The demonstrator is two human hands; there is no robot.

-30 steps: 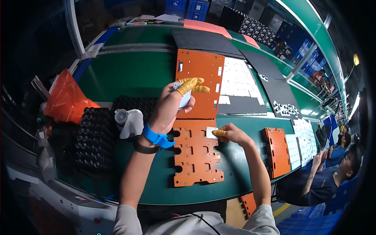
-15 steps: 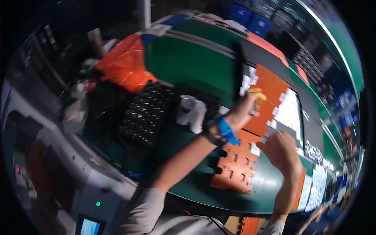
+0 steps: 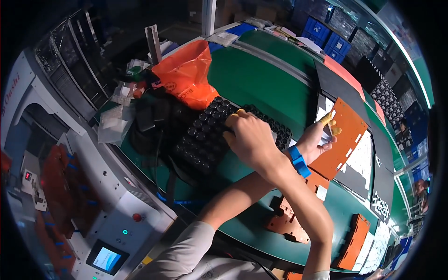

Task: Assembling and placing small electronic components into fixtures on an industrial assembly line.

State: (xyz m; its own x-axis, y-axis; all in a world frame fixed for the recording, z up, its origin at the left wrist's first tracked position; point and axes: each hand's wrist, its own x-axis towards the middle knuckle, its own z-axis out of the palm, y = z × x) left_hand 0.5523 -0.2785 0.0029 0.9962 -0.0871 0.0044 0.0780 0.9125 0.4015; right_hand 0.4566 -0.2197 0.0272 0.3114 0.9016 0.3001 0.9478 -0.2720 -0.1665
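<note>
My arms cross, the right forearm over the left. My right hand (image 3: 252,140) is above a black tray of round cups (image 3: 198,144), its yellow-covered thumb and fingertips apart, with nothing visible between them. My left hand (image 3: 322,137), with a blue wristband (image 3: 298,161), is beside a flat orange panel (image 3: 347,135). Its yellow-tipped fingers curl round something small and pale that I cannot make out. Nearer me, a slotted orange piece (image 3: 289,224) lies partly hidden under my right forearm.
A crumpled orange bag (image 3: 186,74) sits behind the tray on the green table (image 3: 256,70). Left of it are a clear plastic bag (image 3: 114,123) and a machine with a small screen (image 3: 107,259). Another orange piece (image 3: 355,240) and white sheets (image 3: 380,240) lie at the right edge.
My right hand has swung left across my left forearm, from the table's right side to the black tray. My left hand stays by the orange panel. The view has shifted left.
</note>
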